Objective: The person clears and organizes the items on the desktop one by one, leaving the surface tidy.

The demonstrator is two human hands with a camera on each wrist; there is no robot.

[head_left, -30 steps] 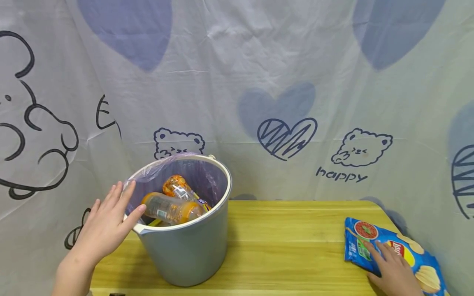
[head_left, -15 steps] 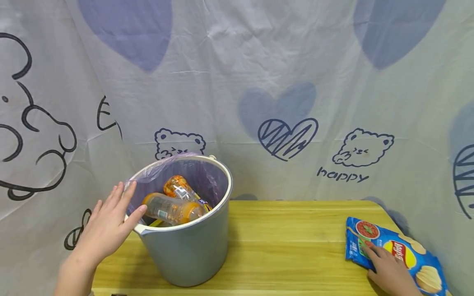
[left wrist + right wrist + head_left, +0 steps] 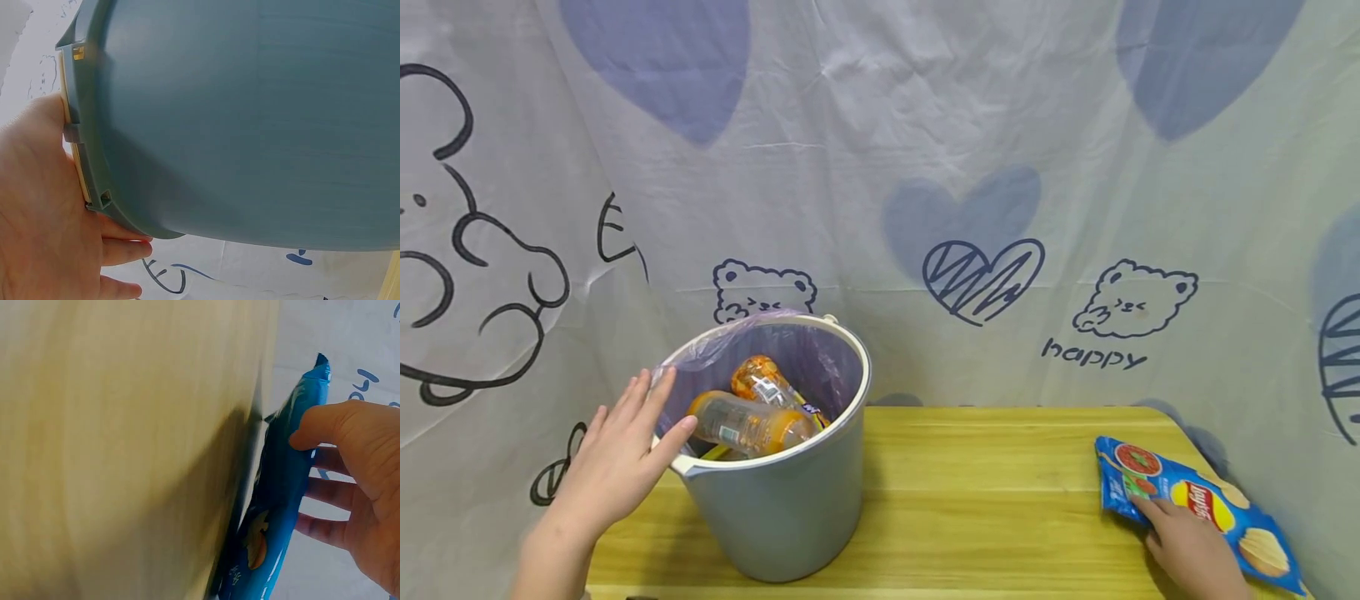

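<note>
My right hand [image 3: 1195,546] grips a blue Lay's potato chip bag [image 3: 1206,504] at the right side of the table. In the right wrist view the thumb presses one face of the bag [image 3: 284,469], and the other fingers go behind it. A grey bin [image 3: 775,521] with a cream rim and a purple liner stands at the left. Against its left rim rests my left hand [image 3: 613,471], fingers straight and spread. The left wrist view has this palm beside the rim of the bin [image 3: 250,125].
Inside the bin lie a clear plastic bottle [image 3: 730,423] with orange ends and an orange-patterned bottle [image 3: 760,375]. Beneath is a yellow wood-grain table [image 3: 985,492]. A pale printed curtain [image 3: 850,208] hangs close behind and at both sides.
My right hand has gone from lying over the chip bag with spread fingers to gripping it. The bag has tilted and shifted slightly left. The left hand and bin stay put.
</note>
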